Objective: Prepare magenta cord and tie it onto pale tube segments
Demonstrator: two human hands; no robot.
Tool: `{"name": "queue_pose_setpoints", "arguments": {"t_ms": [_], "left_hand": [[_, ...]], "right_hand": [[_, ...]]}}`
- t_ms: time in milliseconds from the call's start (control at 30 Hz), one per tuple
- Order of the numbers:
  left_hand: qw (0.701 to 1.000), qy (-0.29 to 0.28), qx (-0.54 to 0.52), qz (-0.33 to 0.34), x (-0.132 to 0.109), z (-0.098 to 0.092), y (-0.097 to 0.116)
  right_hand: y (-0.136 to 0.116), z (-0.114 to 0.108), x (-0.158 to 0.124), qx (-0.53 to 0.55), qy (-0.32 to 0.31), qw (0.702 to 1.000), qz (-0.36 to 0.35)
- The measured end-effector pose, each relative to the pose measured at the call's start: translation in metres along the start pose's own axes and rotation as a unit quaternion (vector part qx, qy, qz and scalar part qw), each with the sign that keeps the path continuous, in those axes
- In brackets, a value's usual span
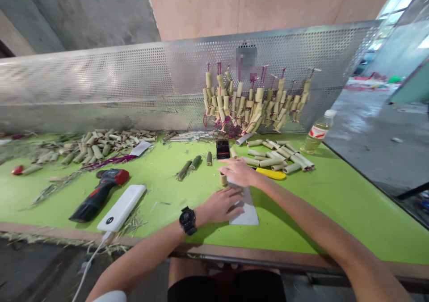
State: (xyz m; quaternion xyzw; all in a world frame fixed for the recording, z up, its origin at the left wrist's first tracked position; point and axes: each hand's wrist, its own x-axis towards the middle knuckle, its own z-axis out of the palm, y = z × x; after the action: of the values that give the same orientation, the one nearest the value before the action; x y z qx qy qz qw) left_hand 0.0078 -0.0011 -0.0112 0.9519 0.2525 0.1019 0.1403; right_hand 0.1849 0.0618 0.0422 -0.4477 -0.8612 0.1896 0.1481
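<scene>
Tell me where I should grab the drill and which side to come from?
Grab the drill around the middle of its handle, probably from above and its left. It seems to lie on its side, with the thick head farther away and the long handle slanting back toward you. The white power bank lies close on the right, so that side looks tighter.

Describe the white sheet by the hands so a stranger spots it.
On the green tabletop, go to the middle, where the left hand and right hand are. The white sheet runs from there toward the near edge, partly hidden by them. Unlike the thick, cabled white power bank farther left, it looks thin and cordless.
</scene>
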Motion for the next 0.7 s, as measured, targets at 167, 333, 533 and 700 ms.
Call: {"name": "queue_pose_setpoints", "arguments": {"t_ms": [167,333,533,700], "left_hand": [[1.000,0.004,0.022,0.015,0.000,-0.003,0.000],[1.000,0.005,0.018,0.016,0.000,-0.003,0.001],[1.000,0.011,0.008,0.013,-0.001,-0.002,0.000],[1.000,0.000,0.000,0.013,-0.002,-0.004,-0.001]], "right_hand": [[0.049,-0.023,0.035,-0.089,0.088,0.982,0.142],[0.072,-0.028,0.039,-0.099,0.041,0.974,0.198],[0.095,-0.055,0.025,-0.108,0.055,0.955,0.270],[0.112,-0.063,0.016,-0.083,0.006,0.942,0.326]]}}
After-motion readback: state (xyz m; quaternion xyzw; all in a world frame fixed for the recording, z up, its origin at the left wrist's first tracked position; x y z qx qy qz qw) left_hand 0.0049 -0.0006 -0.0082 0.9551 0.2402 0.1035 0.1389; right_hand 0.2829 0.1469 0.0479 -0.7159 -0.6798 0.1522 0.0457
